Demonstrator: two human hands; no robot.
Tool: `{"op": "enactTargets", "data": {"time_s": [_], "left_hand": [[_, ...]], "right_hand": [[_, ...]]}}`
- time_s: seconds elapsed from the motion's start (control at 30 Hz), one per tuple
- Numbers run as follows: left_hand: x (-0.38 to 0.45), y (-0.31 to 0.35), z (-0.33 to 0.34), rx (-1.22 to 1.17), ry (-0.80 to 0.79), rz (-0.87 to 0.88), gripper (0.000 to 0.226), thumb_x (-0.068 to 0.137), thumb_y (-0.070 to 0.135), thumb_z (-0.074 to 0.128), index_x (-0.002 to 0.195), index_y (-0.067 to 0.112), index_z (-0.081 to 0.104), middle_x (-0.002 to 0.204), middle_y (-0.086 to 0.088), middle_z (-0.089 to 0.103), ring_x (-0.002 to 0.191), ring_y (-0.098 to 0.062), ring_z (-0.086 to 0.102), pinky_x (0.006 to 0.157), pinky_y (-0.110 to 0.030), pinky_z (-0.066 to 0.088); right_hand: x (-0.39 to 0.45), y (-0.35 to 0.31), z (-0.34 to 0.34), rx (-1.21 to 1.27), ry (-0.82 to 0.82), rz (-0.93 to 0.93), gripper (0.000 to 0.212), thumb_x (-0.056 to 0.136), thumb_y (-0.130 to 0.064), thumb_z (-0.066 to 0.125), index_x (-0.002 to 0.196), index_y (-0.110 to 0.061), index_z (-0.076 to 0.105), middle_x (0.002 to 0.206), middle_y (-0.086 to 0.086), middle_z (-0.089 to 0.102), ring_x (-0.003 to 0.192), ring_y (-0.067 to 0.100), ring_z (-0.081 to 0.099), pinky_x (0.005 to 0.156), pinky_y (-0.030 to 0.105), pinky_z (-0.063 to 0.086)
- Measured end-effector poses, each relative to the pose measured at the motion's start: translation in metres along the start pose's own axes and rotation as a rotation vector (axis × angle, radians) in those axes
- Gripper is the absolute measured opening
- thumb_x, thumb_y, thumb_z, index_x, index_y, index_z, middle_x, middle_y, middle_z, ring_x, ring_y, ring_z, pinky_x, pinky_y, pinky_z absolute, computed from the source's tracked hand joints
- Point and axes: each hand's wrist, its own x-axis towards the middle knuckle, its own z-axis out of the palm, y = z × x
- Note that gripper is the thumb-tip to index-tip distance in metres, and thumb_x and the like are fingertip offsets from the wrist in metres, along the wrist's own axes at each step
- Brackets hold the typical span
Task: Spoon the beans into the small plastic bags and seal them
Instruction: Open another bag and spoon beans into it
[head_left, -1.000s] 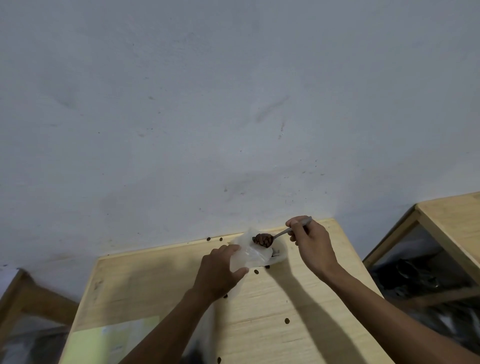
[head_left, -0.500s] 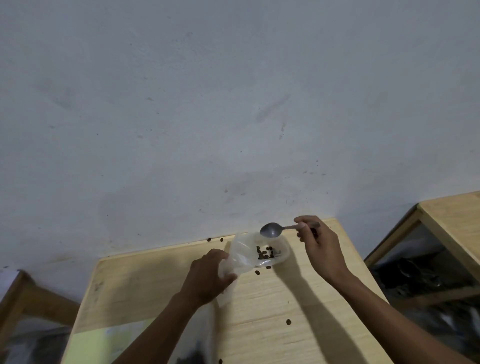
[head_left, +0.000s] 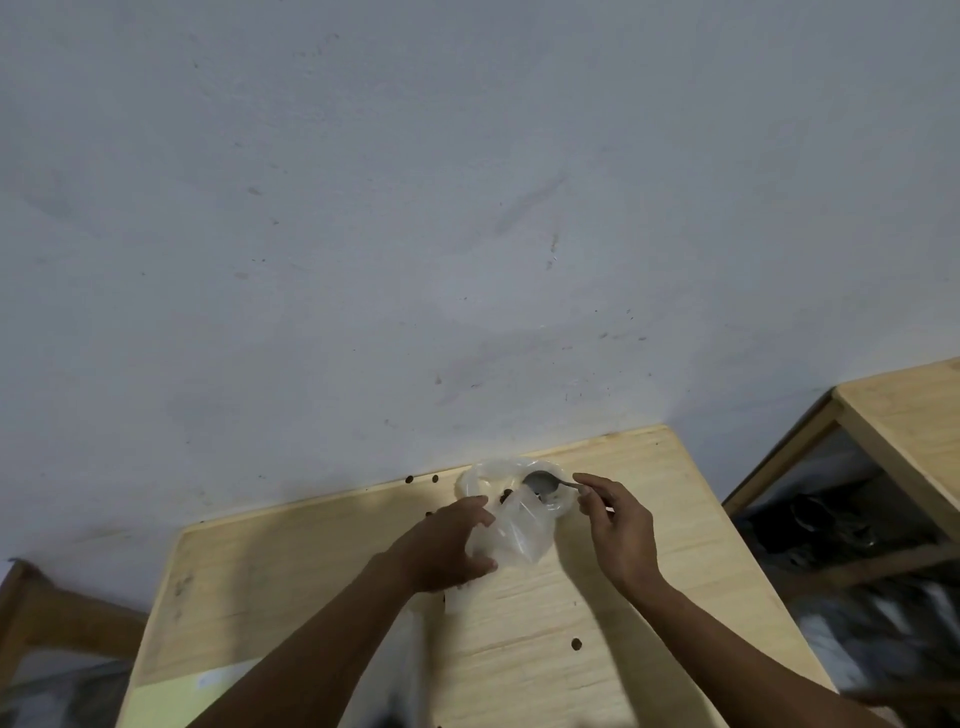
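My left hand (head_left: 449, 545) grips a small clear plastic bag (head_left: 519, 538) by its side, just above the wooden table (head_left: 311, 571). A few dark beans (head_left: 504, 497) show near the bag's top. My right hand (head_left: 618, 530) pinches the handle of a metal spoon (head_left: 543, 483). The spoon's bowl looks empty and dips into a translucent white round container (head_left: 480, 475) at the table's far edge, right behind the bag. I cannot tell what the container holds.
Loose beans lie on the table, one near me (head_left: 575, 644) and two by the wall (head_left: 409, 479). The grey wall (head_left: 467, 208) rises directly behind. A second wooden table (head_left: 909, 415) stands to the right, and a yellow sheet (head_left: 171, 701) lies at front left.
The spoon was heaped with beans over the bag, then empty with beans in the bag. Now it has dropped into the white container, and my left hand has drawn the bag nearer.
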Motion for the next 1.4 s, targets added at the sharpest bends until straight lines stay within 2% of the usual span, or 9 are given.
{"op": "enactTargets", "data": {"time_s": [0.1,0.27,0.43,0.53,0.67,0.87,1.1,1.27,1.4], "left_hand": [[-0.001,0.006,0.002,0.109,0.084,0.118,0.053,0.089,0.043,0.060,0.136,0.025,0.045,0.162,0.012,0.012,0.142,-0.013,0.032,0.105,-0.031,0.040],[-0.004,0.011,0.013,0.218,0.126,0.255,0.054,0.090,0.048,0.052,0.137,0.024,0.042,0.163,0.006,0.005,0.150,-0.024,0.016,0.112,-0.043,0.039],[-0.009,0.009,0.018,0.236,0.085,0.253,0.054,0.088,0.047,0.056,0.136,0.023,0.045,0.163,0.005,0.008,0.150,-0.025,0.016,0.112,-0.044,0.038],[-0.013,0.007,0.020,0.260,0.063,0.244,0.055,0.089,0.048,0.055,0.137,0.026,0.043,0.163,0.007,0.007,0.150,-0.022,0.013,0.114,-0.041,0.036],[-0.015,0.002,0.023,0.265,0.067,0.244,0.054,0.088,0.051,0.052,0.135,0.028,0.043,0.163,0.007,0.007,0.150,-0.021,0.013,0.116,-0.043,0.033],[-0.024,0.001,0.023,0.278,0.051,0.169,0.055,0.090,0.052,0.054,0.139,0.028,0.042,0.163,0.008,0.009,0.150,-0.020,0.015,0.122,-0.033,0.017],[-0.030,0.007,0.025,0.270,-0.004,0.139,0.057,0.091,0.050,0.054,0.141,0.027,0.041,0.163,0.005,0.014,0.148,-0.015,0.021,0.121,-0.029,0.010],[-0.031,0.010,0.027,0.170,-0.045,0.025,0.062,0.087,0.052,0.059,0.142,0.028,0.043,0.162,0.009,0.019,0.139,-0.019,0.037,0.114,-0.035,0.032],[-0.029,0.009,0.030,-0.022,0.000,-0.082,0.067,0.086,0.052,0.063,0.143,0.024,0.042,0.160,0.009,0.025,0.139,-0.014,0.037,0.112,-0.031,0.034]], "right_hand": [[0.001,0.011,0.001,0.013,0.053,0.060,0.020,0.098,-0.011,0.054,0.105,-0.016,0.072,0.095,-0.005,0.073,0.080,0.005,0.069,0.070,0.011,0.050],[-0.003,0.026,0.005,0.191,0.119,0.298,0.021,0.099,-0.009,0.052,0.097,-0.014,0.072,0.095,0.006,0.073,0.083,0.024,0.070,0.083,0.037,0.058],[0.005,0.009,0.005,0.540,0.052,0.605,0.018,0.099,0.003,0.047,0.106,0.009,0.063,0.076,0.017,0.058,0.060,0.023,0.054,0.051,0.021,0.055],[0.011,0.011,0.005,0.468,-0.001,0.677,0.019,0.097,0.001,0.050,0.106,0.009,0.065,0.072,0.017,0.059,0.056,0.022,0.053,0.051,0.023,0.050],[0.013,0.010,0.003,0.378,0.002,0.698,0.021,0.096,0.000,0.051,0.099,0.000,0.071,0.074,0.013,0.063,0.058,0.016,0.054,0.045,0.015,0.046],[0.008,0.011,0.002,0.386,0.024,0.682,0.021,0.095,-0.003,0.054,0.097,-0.006,0.074,0.088,0.010,0.068,0.073,0.016,0.058,0.067,0.024,0.047],[0.011,-0.001,-0.003,0.405,0.050,0.686,0.026,0.098,-0.009,0.048,0.091,-0.001,0.072,0.072,0.007,0.059,0.062,0.015,0.050,0.057,0.025,0.041],[0.015,-0.008,-0.008,0.464,0.035,0.642,0.026,0.098,-0.009,0.047,0.091,-0.001,0.070,0.073,0.008,0.057,0.064,0.015,0.050,0.061,0.027,0.042],[0.020,-0.025,-0.019,0.455,0.019,0.563,0.025,0.098,-0.007,0.047,0.087,-0.002,0.068,0.070,0.008,0.054,0.063,0.017,0.049,0.062,0.028,0.042]]}}
